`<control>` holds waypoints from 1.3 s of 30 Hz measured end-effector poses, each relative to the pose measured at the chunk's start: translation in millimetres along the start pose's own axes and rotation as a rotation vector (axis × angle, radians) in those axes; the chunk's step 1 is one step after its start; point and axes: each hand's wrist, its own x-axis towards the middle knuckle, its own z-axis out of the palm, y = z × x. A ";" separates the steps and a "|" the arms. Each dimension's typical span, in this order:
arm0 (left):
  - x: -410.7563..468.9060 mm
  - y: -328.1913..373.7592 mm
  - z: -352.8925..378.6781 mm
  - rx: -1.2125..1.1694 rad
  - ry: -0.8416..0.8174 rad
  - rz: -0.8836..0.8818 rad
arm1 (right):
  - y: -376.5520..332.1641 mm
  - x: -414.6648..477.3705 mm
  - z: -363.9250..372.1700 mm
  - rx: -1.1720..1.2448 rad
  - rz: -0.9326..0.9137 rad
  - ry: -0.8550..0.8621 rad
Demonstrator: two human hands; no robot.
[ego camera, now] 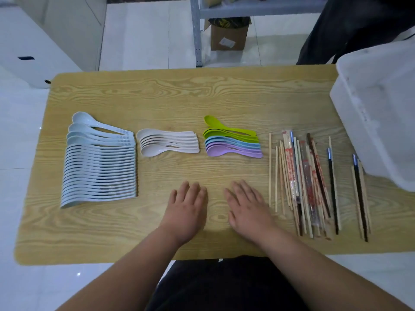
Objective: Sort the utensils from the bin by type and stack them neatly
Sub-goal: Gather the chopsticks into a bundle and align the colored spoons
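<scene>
On the wooden table [157, 97] lie sorted rows of utensils. A long row of pale blue spoons [101, 167] is at the left. A short stack of white spoons [167, 142] sits beside it. Green, blue and purple spoons [232, 140] are stacked to the right of centre. Wooden, wrapped and dark chopsticks [310, 182] lie side by side at the right. My left hand [186, 209] and my right hand [247, 209] rest flat on the table near the front, fingers straight, holding nothing. The white bin [377, 113] stands at the far right.
A metal shelf [197, 32] and a cardboard box [229, 34] stand on the floor beyond the table. White cabinets [33, 41] are at the back left. A person in dark clothing [350, 28] stands at the back right.
</scene>
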 end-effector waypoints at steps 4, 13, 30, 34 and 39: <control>-9.4 12.5 -9.9 0.016 -0.023 0.030 | -3.8 -20.3 -18.1 0.069 0.009 -0.169; -10.4 50.9 -26.5 0.059 -0.152 0.131 | 32.5 -88.8 -29.1 0.190 0.179 -0.034; 93.5 205.3 -75.4 -0.272 -0.050 -0.088 | 212.0 -98.8 -48.6 0.084 0.011 -0.191; 117.1 232.0 -83.9 -0.406 -0.038 -0.264 | 234.0 -101.8 -39.0 0.161 -0.022 -0.190; 140.3 249.4 -90.8 -0.524 -0.038 -0.462 | 245.2 -96.8 -43.2 0.230 -0.080 -0.160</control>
